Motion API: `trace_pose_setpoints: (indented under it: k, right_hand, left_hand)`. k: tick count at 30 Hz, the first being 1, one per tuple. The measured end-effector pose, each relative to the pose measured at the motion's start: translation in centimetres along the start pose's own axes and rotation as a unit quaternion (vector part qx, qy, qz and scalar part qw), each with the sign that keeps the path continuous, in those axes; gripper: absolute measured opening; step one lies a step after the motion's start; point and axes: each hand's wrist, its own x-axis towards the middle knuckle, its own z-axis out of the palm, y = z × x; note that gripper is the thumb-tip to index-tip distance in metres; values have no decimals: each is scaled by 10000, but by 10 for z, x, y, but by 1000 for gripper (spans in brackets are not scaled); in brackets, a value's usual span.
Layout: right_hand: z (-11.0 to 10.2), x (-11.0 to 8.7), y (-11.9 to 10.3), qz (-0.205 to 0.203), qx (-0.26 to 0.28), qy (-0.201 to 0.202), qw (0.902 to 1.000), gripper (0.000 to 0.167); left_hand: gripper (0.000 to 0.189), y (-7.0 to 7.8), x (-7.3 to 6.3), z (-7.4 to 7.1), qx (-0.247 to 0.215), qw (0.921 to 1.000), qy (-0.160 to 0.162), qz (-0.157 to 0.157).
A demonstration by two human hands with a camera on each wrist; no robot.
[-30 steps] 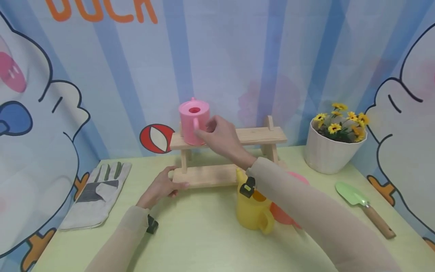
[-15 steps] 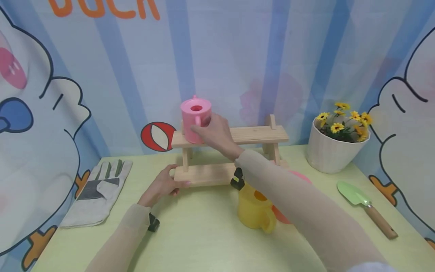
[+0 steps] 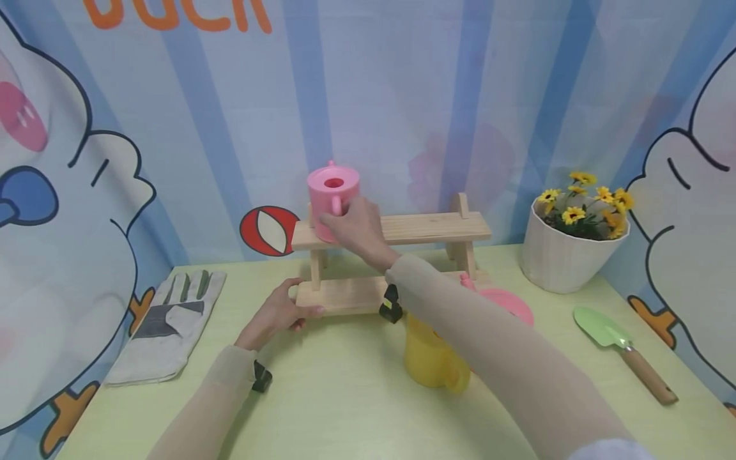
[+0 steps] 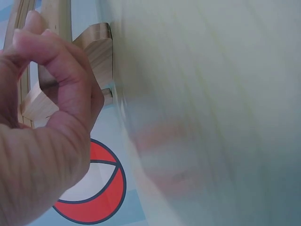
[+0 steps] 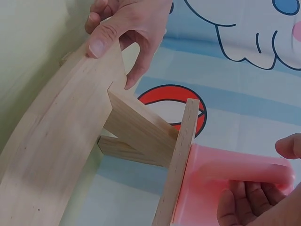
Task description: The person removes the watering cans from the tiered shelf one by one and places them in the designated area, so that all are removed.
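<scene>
A two-tier wooden plant stand stands against the backdrop. On the left end of its upper shelf sits a pink toy watering can, handle facing me. My right hand holds that can by the handle; the right wrist view has its fingers curled under the handle and the thumb above. My left hand grips the left end of the lower shelf, thumb on top and fingers round the edge. A yellow watering can stands in front of the stand, partly behind my right sleeve.
Another pink watering can stands behind my right forearm, mostly hidden. A white pot of yellow flowers is at the back right, with a green trowel before it. Gardening gloves lie on the left of the table.
My right hand has closed in on the pink can's handle, and its fingers now curl round it. The left hand keeps its grip on the lower shelf. The view has shifted slightly.
</scene>
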Motion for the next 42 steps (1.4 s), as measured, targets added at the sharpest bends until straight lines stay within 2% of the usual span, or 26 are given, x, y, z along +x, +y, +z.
trace_pose_setpoints:
  k: [5, 14, 24, 29, 37, 42]
  right_hand:
    - [5, 1, 0, 57, 215, 102, 9997, 23]
    - [11, 5, 1, 531, 653, 246, 9961, 23]
    - [18, 7, -2, 1015, 1423, 504, 9833, 30]
    - [20, 7, -2, 1113, 1765, 566, 9763, 25]
    - [19, 5, -2, 1230, 1819, 681, 9732, 31]
    - [18, 3, -4, 1316, 1806, 989, 9697, 31]
  left_hand:
    - [94, 0, 0, 0, 25, 10000, 1, -9]
    - [93, 0, 0, 0, 7, 10000, 0, -59]
    - [95, 0, 1, 0, 2, 10000, 12, -95]
    - [96, 1, 2, 0, 21, 9999, 29, -154]
    - [97, 1, 1, 0, 46, 9999, -4, -142]
    - [97, 0, 0, -1, 44, 10000, -16, -87]
